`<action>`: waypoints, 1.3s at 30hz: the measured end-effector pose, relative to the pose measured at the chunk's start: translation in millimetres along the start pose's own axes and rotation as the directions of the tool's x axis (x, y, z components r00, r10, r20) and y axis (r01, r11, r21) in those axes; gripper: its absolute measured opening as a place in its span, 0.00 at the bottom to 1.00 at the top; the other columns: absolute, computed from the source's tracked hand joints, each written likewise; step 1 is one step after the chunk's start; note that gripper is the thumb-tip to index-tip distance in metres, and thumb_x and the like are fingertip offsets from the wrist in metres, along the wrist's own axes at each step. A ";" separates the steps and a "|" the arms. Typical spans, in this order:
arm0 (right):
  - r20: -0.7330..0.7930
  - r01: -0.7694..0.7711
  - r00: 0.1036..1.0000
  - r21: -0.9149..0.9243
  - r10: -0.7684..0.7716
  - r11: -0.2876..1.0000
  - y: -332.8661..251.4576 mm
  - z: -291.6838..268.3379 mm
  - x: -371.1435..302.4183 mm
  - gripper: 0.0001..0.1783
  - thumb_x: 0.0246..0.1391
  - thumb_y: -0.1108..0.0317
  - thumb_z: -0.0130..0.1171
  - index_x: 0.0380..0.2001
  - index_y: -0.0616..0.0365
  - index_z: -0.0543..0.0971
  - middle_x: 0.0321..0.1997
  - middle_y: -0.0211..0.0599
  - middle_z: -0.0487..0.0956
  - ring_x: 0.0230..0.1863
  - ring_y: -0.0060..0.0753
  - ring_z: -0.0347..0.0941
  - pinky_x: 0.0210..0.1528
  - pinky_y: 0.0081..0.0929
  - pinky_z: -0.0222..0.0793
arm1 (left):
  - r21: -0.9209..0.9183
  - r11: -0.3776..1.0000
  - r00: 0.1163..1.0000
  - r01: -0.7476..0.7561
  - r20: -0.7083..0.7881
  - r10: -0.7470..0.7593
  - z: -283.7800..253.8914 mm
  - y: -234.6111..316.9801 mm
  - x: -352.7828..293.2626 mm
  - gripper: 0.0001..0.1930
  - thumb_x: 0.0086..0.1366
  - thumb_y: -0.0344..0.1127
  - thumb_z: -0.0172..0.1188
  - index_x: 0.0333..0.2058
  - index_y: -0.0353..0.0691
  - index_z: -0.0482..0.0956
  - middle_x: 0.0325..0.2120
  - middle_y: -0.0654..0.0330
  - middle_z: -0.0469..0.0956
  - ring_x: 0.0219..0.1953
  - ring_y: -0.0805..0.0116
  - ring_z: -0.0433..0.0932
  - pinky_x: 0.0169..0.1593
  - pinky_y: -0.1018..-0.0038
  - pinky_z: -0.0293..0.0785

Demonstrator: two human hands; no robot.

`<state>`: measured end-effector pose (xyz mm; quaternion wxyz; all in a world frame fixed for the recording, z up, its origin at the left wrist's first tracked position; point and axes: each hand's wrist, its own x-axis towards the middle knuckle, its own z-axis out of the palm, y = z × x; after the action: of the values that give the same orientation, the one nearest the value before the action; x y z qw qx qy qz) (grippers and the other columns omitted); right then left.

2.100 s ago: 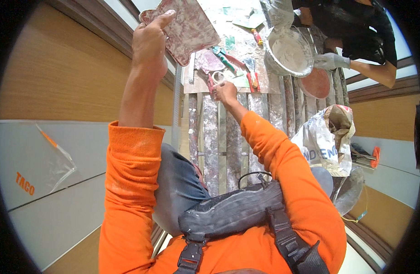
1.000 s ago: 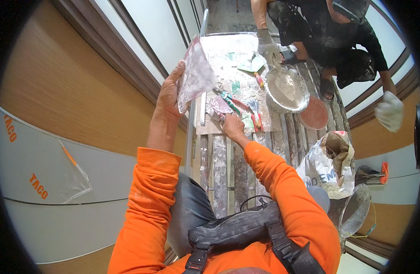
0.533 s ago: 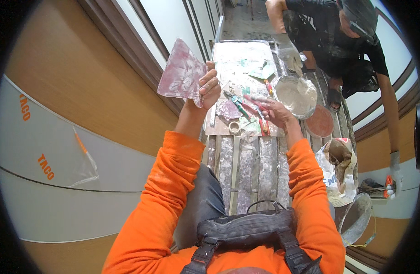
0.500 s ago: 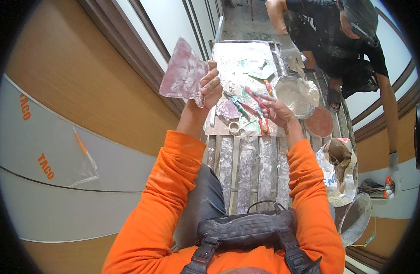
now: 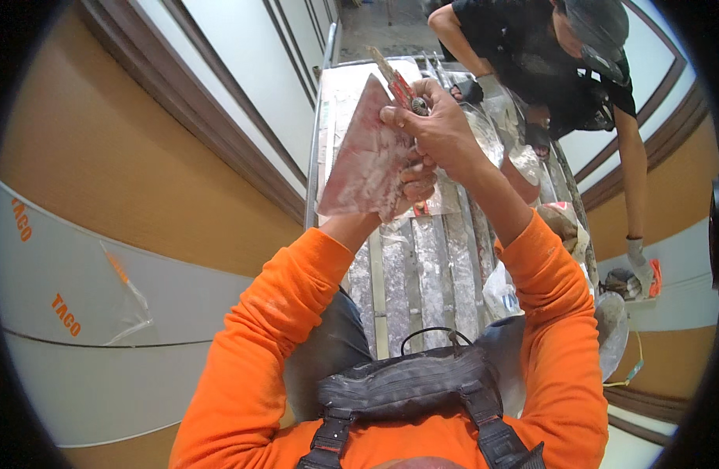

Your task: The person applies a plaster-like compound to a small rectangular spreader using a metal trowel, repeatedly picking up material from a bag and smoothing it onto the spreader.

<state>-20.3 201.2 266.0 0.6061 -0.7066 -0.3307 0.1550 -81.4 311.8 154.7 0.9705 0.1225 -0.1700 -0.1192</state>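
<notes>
Putty spreader [image 5: 361, 166], a flat, plum-coloured plate smeared with pale residue, is held up over the slatted platform [image 5: 426, 254]. The left hand [image 5: 418, 178] is closed around its lower right edge, fingers curled against it. It looks light and fairly stiff, likely a thin sheet that could crack at a corner if bent hard; the dusty coating probably makes it somewhat slick, so a firm grip along that edge seems surer than a fingertip hold. Beside its upper edge, the right hand [image 5: 444, 129] holds a red utility knife [image 5: 399, 86] between thumb and fingers, crusted tip pointing up and away; whether it touches the spreader cannot be told. The knife seems small and rigid, best taken by the handle. Farther out, a white board [image 5: 344, 82] lies on the platform, and a co-worker's gloved hand [image 5: 639, 258] is near an orange-red object [image 5: 656, 278].
</notes>
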 end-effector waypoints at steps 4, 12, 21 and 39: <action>-0.070 -0.089 0.993 0.020 0.090 0.996 11.9 -19.6 -18.7 0.26 0.50 0.60 0.72 0.45 0.61 0.72 0.27 0.27 0.74 0.18 0.13 0.66 0.17 0.13 0.62 | 0.258 0.966 0.985 0.004 -0.169 0.041 70.6 -18.6 2.4 0.35 0.68 0.69 0.41 0.46 0.38 0.72 0.31 0.53 0.77 0.26 0.59 0.79 0.29 0.65 0.78; -0.219 -0.128 0.971 -0.149 0.094 0.981 69.7 -24.2 -34.8 0.31 0.46 0.59 0.73 0.47 0.69 0.73 0.36 0.44 0.81 0.34 0.32 0.79 0.38 0.27 0.74 | 0.331 0.939 0.959 -0.094 -0.222 0.174 15.5 -26.9 13.1 0.21 0.74 0.44 0.42 0.59 0.40 0.65 0.53 0.55 0.73 0.54 0.61 0.74 0.61 0.62 0.71; -0.125 -0.047 0.991 -0.017 0.045 0.999 73.6 -18.9 -43.8 0.21 0.65 0.55 0.51 0.52 0.61 0.75 0.39 0.48 0.83 0.43 0.42 0.81 0.48 0.34 0.73 | 0.310 0.946 0.903 -0.092 -0.375 0.210 -34.1 -5.7 17.3 0.19 0.74 0.53 0.42 0.39 0.43 0.72 0.22 0.66 0.66 0.23 0.72 0.67 0.29 0.71 0.68; -0.023 0.160 0.984 -0.316 -0.176 0.935 61.7 6.0 -56.4 0.21 0.65 0.56 0.50 0.60 0.44 0.75 0.51 0.45 0.82 0.49 0.38 0.80 0.53 0.29 0.72 | 0.244 0.967 0.918 -0.069 -0.364 0.157 -21.3 19.8 0.6 0.12 0.73 0.46 0.51 0.42 0.44 0.74 0.29 0.62 0.73 0.33 0.68 0.77 0.42 0.71 0.79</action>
<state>-48.2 165.9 195.2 0.5056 -0.7666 -0.3948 0.0301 -69.4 334.5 140.9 0.9700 0.2427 0.0023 -0.0164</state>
